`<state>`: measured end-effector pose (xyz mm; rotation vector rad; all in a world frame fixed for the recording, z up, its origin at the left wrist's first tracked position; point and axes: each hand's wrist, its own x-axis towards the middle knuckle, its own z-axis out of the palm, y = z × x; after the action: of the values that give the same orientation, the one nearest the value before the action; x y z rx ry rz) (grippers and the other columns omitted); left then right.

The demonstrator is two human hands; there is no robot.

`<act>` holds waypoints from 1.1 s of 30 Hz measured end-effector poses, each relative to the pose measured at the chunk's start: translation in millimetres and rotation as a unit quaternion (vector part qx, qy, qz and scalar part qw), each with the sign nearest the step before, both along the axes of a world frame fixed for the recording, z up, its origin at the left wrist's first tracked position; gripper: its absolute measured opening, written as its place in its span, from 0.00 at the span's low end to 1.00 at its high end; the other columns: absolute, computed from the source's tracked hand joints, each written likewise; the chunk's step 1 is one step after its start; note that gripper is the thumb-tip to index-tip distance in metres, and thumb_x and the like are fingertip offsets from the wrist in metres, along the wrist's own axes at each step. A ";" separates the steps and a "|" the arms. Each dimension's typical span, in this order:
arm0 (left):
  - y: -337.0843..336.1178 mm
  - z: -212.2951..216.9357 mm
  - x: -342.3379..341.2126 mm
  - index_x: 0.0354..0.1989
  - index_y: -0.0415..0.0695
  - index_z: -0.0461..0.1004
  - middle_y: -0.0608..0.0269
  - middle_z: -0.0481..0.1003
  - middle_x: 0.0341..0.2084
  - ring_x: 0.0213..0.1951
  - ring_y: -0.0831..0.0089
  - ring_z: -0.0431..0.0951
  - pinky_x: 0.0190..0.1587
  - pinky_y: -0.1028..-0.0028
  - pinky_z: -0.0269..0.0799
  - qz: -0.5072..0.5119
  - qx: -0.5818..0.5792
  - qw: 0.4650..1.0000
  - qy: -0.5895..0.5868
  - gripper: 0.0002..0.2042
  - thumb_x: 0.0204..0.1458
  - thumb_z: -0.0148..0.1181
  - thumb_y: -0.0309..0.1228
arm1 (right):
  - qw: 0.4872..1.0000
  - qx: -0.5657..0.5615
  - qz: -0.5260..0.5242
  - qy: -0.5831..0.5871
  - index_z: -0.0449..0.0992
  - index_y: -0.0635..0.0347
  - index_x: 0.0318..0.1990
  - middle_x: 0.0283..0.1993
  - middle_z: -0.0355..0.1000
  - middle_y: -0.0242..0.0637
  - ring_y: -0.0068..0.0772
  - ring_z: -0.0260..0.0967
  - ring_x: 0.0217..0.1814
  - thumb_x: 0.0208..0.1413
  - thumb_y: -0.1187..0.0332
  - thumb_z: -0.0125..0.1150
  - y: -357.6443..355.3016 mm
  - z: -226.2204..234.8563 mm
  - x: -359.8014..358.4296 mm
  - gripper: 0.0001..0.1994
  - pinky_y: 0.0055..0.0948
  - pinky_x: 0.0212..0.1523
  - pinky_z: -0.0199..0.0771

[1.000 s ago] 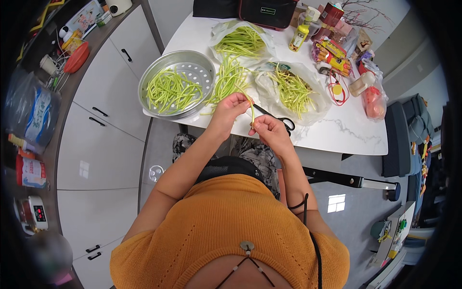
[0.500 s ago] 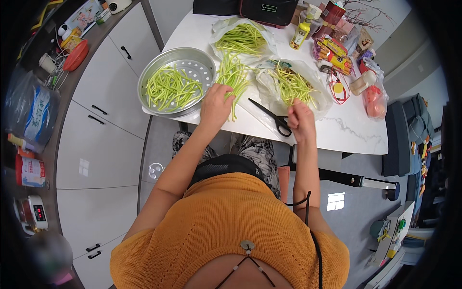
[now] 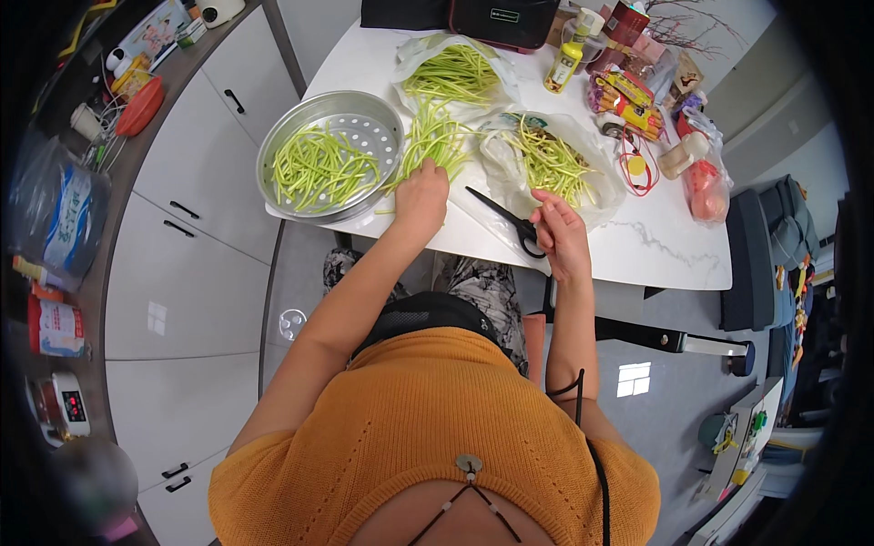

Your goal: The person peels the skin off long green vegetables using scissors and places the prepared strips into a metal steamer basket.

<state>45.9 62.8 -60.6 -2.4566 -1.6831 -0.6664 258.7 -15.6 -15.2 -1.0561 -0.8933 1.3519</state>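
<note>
Left hand (image 3: pixel 421 193) clenched on green stems (image 3: pixel 435 136) piled loose on white surface (image 3: pixel 655 250), beside metal steamer tray (image 3: pixel 330 155). Right hand (image 3: pixel 560 232) released, fingers curled, touching black scissors (image 3: pixel 505 218) by plastic bag (image 3: pixel 551 168).

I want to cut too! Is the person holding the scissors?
No, the scissors lie on the table beside the right hand, and the left hand rests on the loose beans.

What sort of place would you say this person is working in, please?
Most likely a home kitchen. A white table holds heaps of green vegetable stalks, a perforated metal steamer tray and black scissors, while white cabinets under a cluttered counter run along the left.
</note>
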 end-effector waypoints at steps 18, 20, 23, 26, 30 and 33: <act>-50.0 57.0 -7.9 0.27 0.42 0.72 0.59 0.72 0.23 0.28 0.61 0.73 0.28 0.67 0.67 -0.137 0.098 0.954 -0.248 0.04 0.42 0.59 0.25 | 0.893 0.237 -0.166 -0.346 0.76 0.59 0.38 0.31 0.70 0.30 0.19 0.63 0.26 0.51 0.75 0.56 -15.4 13.6 -29.6 0.07 0.17 0.27 0.63; -53.0 60.0 -10.8 0.27 0.41 0.72 0.59 0.72 0.24 0.28 0.61 0.72 0.30 0.68 0.67 -0.166 0.123 0.950 -0.235 0.04 0.41 0.59 0.23 | 0.818 0.324 -0.189 -0.436 0.76 0.58 0.38 0.33 0.70 0.33 0.26 0.65 0.28 0.48 0.77 0.58 -16.5 39.7 -37.5 0.09 0.21 0.29 0.66; -57.3 65.4 -14.7 0.27 0.40 0.72 0.60 0.72 0.25 0.30 0.62 0.72 0.33 0.69 0.66 -0.182 0.146 0.946 -0.223 0.04 0.41 0.59 0.22 | 0.730 0.357 -0.105 -0.573 0.77 0.56 0.37 0.36 0.70 0.36 0.37 0.66 0.37 0.44 0.76 0.60 -8.4 45.0 -35.0 0.10 0.28 0.33 0.68; -59.9 69.9 -18.5 0.27 0.40 0.71 0.61 0.71 0.25 0.30 0.63 0.71 0.35 0.68 0.66 -0.182 0.161 0.944 -0.223 0.05 0.40 0.59 0.22 | 0.761 0.307 -0.009 -0.571 0.77 0.58 0.35 0.31 0.71 0.36 0.37 0.68 0.34 0.45 0.74 0.60 -10.3 39.1 -31.3 0.08 0.28 0.31 0.68; -66.5 72.5 -22.0 0.27 0.41 0.70 0.61 0.71 0.26 0.31 0.63 0.71 0.35 0.69 0.66 -0.185 0.174 0.938 -0.235 0.05 0.40 0.58 0.22 | 0.860 0.201 0.084 -0.462 0.76 0.60 0.35 0.27 0.71 0.34 0.30 0.68 0.27 0.45 0.73 0.61 -23.2 40.8 -38.1 0.07 0.26 0.29 0.67; -71.6 71.2 -22.7 0.29 0.41 0.72 0.60 0.72 0.27 0.32 0.62 0.72 0.35 0.69 0.67 -0.202 0.166 0.923 -0.282 0.06 0.40 0.59 0.22 | 0.901 0.147 0.138 -0.383 0.75 0.62 0.33 0.27 0.72 0.31 0.21 0.67 0.25 0.47 0.73 0.61 -31.6 42.6 -43.7 0.06 0.21 0.26 0.66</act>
<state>23.2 -8.7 10.6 -2.5036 -1.0301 -1.6884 214.9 -47.2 27.4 -1.2671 -1.8287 0.9553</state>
